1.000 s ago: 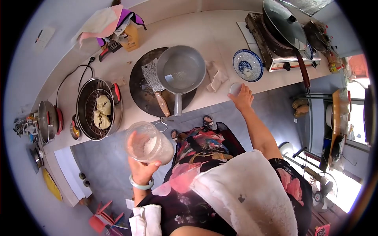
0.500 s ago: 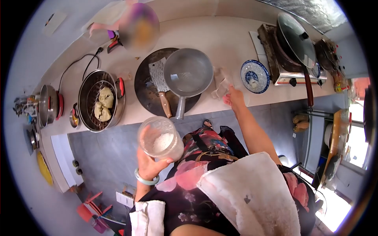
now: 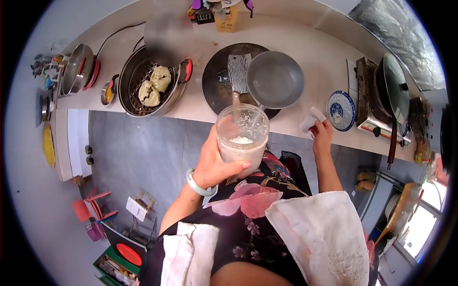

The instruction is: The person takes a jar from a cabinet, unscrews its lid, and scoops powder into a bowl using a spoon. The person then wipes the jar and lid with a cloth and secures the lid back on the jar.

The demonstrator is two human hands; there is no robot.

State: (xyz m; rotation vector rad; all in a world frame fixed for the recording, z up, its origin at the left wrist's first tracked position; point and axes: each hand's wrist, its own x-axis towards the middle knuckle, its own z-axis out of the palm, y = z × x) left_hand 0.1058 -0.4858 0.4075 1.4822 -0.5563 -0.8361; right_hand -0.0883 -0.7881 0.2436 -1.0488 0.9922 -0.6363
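Observation:
My left hand (image 3: 210,159) is wrapped round a clear jar (image 3: 242,155) with white powder inside, held just in front of the counter edge. My right hand (image 3: 322,136) pinches a thin whitish, translucent sheet (image 3: 311,119) at the counter's front edge; its material is unclear. Just right of that hand sits a blue-and-white patterned plate (image 3: 339,97), with something pale on it. A grey saucepan (image 3: 275,78) rests on a dark round board (image 3: 214,86), its handle partly hidden by the jar. Beside the pan on the board lies a cleaver (image 3: 238,71).
At left, a deep pot (image 3: 129,102) holds pale dough pieces (image 3: 155,88) on a rack; a blurred grey patch covers its rear. A small pan (image 3: 108,93) stands next to it. To the right is a gas stove (image 3: 367,121) bearing a lidded wok (image 3: 395,86).
The view has shifted, so the counter sits differently in frame. My right hand has lifted the translucent sheet, earlier lying against the counter. My left hand still holds the jar.

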